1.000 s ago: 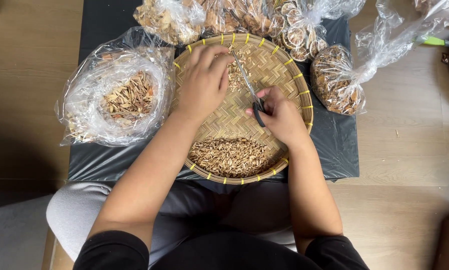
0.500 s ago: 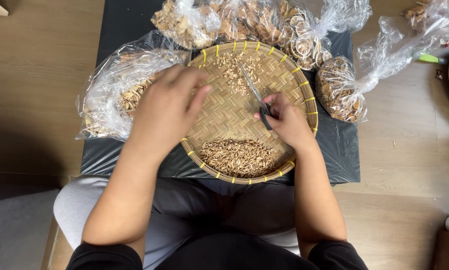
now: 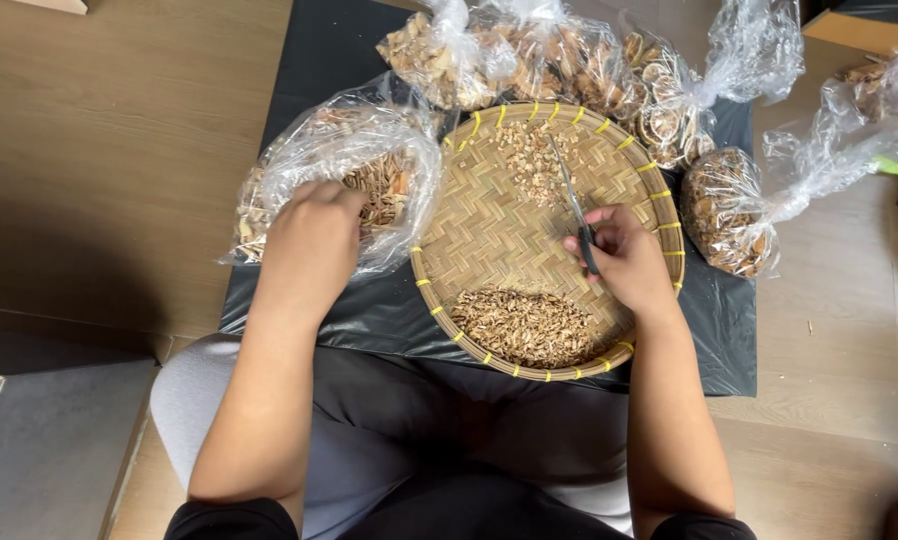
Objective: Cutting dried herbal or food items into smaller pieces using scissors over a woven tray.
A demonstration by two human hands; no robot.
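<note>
A round woven bamboo tray [image 3: 469,230] with yellow ties on its rim lies on a black sheet in front of me. It holds a pile of cut brown pieces [image 3: 524,325] near me and a lighter heap [image 3: 529,165] at its far side. My right hand [image 3: 624,260] is over the tray, closed on the handles of a pair of scissors [image 3: 574,210] whose blades point away. My left hand [image 3: 314,235] reaches into an open clear plastic bag [image 3: 299,160] of dried brown pieces left of the tray; what its fingers grip is hidden.
Several tied clear bags of dried slices [image 3: 569,70] lie behind the tray, and another bag [image 3: 729,215] sits to its right. The black sheet [image 3: 329,50] covers a low table on a wooden floor [image 3: 119,150]. My knees are under the near edge.
My left hand has moved from over the tray leftward into the open plastic bag. My right hand has stayed over the tray with the scissors.
</note>
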